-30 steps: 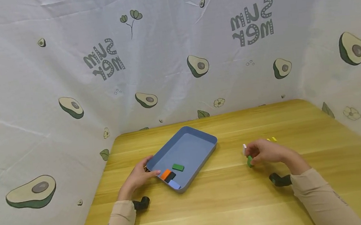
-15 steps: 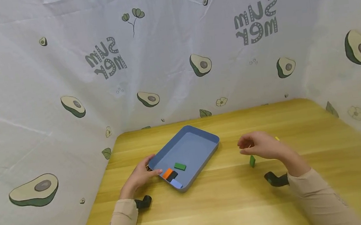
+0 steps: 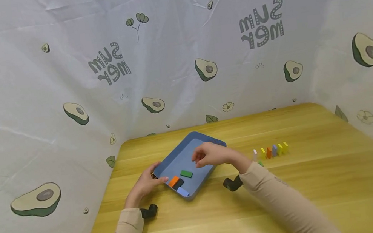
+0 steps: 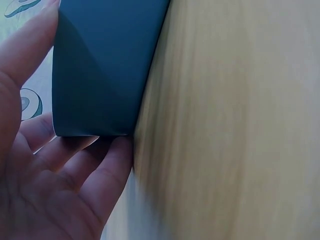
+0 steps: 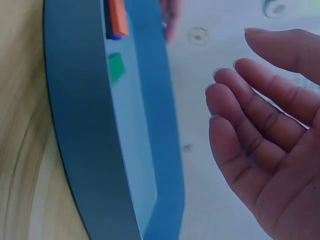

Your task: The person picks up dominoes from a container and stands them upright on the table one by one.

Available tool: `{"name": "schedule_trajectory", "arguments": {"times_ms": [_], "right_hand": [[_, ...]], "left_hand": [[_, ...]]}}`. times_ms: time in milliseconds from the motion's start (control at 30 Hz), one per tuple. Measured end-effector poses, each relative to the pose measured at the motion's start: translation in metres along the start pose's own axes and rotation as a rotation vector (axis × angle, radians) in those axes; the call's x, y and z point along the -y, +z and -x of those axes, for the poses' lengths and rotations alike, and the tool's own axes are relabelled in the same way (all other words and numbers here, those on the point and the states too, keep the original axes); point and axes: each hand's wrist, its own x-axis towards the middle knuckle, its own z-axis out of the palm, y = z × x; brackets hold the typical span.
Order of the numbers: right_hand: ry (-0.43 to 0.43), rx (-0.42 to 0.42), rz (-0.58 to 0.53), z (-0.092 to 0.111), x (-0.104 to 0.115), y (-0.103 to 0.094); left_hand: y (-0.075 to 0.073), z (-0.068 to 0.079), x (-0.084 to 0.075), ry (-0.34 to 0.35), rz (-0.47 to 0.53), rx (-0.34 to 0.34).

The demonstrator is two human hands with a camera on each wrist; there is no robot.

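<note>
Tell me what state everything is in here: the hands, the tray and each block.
Left hand: gripping the tray's end.
Right hand: holding nothing, fingers loosely bent, above the tray.
Tray: open-topped, four blocks inside.
Green block in tray: lying flat.
Orange, black and light-blue blocks in tray: bunched at the near end.
White, yellow, orange and blue blocks outside: upright.
Green block outside: mostly hidden, can't tell.

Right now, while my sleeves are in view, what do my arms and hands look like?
You wear a long, light-beige fabric left sleeve and a matching right sleeve, each with a small dark marking too tiny to read. A bent black left wrist device and a similar right wrist device jut out near the cuffs. Your left hand and right hand are ungloved.
</note>
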Motion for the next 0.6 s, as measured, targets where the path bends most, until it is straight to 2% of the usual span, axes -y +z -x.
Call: {"name": "schedule_trajectory", "arguments": {"times_ms": [167, 333, 600], "right_hand": [[0.038, 0.077, 0.02, -0.038, 0.007, 0.009], [0.072, 0.143, 0.011, -0.065, 0.002, 0.014], [0.209, 0.228, -0.057, -0.089, -0.014, 0.018]], "left_hand": [[0.002, -0.001, -0.002, 0.003, 0.023, -0.016], [0.001, -0.002, -0.003, 0.0, 0.034, -0.017], [0.002, -0.001, -0.004, -0.018, 0.052, -0.011]]}}
